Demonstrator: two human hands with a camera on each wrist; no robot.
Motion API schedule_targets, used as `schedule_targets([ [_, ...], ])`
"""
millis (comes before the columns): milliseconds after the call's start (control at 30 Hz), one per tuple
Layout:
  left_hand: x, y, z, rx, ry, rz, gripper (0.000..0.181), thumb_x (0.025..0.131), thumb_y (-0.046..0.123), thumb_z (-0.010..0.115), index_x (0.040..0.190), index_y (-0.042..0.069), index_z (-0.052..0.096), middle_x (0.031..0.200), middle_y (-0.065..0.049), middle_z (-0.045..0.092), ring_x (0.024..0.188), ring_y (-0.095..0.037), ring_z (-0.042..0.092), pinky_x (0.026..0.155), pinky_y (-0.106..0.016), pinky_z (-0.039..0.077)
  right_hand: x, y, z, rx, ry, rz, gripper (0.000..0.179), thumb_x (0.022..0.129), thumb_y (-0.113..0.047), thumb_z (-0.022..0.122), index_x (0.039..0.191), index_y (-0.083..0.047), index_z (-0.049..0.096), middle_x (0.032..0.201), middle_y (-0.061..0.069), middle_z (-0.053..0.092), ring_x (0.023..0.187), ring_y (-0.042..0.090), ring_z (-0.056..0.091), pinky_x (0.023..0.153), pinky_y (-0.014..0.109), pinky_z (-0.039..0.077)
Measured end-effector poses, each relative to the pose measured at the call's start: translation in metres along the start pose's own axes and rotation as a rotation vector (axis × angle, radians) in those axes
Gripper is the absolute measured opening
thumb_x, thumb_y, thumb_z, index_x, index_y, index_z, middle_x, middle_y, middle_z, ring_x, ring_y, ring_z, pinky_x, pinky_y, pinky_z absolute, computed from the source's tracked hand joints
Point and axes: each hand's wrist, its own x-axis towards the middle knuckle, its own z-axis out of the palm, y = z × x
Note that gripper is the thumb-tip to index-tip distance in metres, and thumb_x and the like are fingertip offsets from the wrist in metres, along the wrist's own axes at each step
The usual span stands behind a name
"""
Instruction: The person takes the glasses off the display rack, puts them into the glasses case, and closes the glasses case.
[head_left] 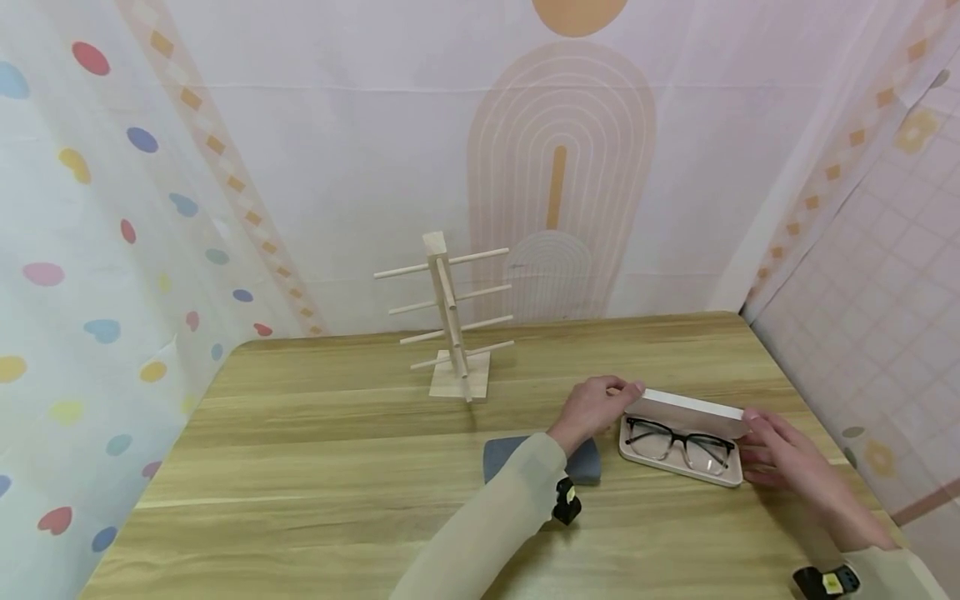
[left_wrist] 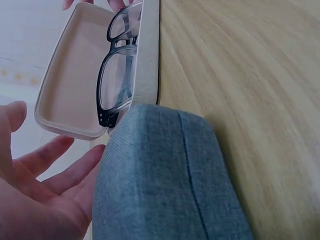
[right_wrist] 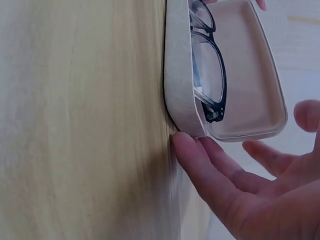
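A pale glasses case stands with its lid raised at the right of the table. Inside lie glasses with a dark upper frame and clear lower rims. My left hand touches the lid's left end with its fingertips; its thumb is apart from the lid in the left wrist view. At the case's other end is my right hand. Its fingers touch the end of the case, while the thumb stays apart in the right wrist view. Under my left forearm lies a blue-grey fabric case.
A wooden rack with several rods on an upright post stands near the back of the wooden table. Patterned curtains hang behind and beside the table.
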Motion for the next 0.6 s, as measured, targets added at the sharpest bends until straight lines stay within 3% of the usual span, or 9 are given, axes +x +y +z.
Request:
schedule_targets([
  [200, 0.0024, -0.0043, 0.0002, 0.022, -0.022, 0.01, 0.049, 0.1, 0.058, 0.059, 0.124, 0.019, 0.075, 0.099, 0.003, 0.074, 0.081, -0.011, 0.066, 0.071, -0.028, 0.05, 0.0018, -0.0012, -0.0002, -0.027, -0.018, 0.03, 0.072, 0.115, -0.04, 0.028, 0.154, 0.018, 0.014, 0.141, 0.047, 0.043, 0.103, 0.018, 0.069, 0.081, 0.034, 0.061],
  [367, 0.0023, -0.0042, -0.0005, -0.029, -0.056, 0.009, 0.044, 0.1, 0.053, 0.063, 0.123, 0.017, 0.075, 0.078, 0.002, 0.07, 0.071, -0.014, 0.066, 0.063, -0.024, 0.047, 0.0024, -0.0014, -0.0002, -0.023, -0.028, 0.063, 0.075, 0.114, -0.044, 0.031, 0.156, 0.016, 0.014, 0.148, 0.047, 0.033, 0.107, 0.023, 0.068, 0.082, 0.036, 0.062],
  [500, 0.0005, -0.0034, -0.0012, -0.112, -0.079, -0.001, 0.039, 0.1, 0.045, 0.067, 0.122, 0.014, 0.075, 0.083, 0.0, 0.07, 0.074, -0.016, 0.067, 0.066, -0.025, 0.051, 0.0018, 0.0016, 0.0002, 0.024, -0.031, 0.046, 0.07, 0.114, -0.039, 0.035, 0.155, 0.015, 0.017, 0.146, 0.045, 0.037, 0.103, 0.017, 0.068, 0.082, 0.038, 0.062],
  [600, -0.0007, -0.0029, -0.002, -0.184, -0.099, -0.015, 0.036, 0.1, 0.039, 0.07, 0.122, 0.01, 0.075, 0.095, -0.001, 0.072, 0.079, -0.016, 0.069, 0.071, -0.028, 0.057, 0.0013, 0.0051, -0.0002, 0.067, -0.039, 0.005, 0.063, 0.114, -0.032, 0.04, 0.152, 0.016, 0.024, 0.136, 0.037, 0.05, 0.101, 0.014, 0.068, 0.081, 0.038, 0.062],
])
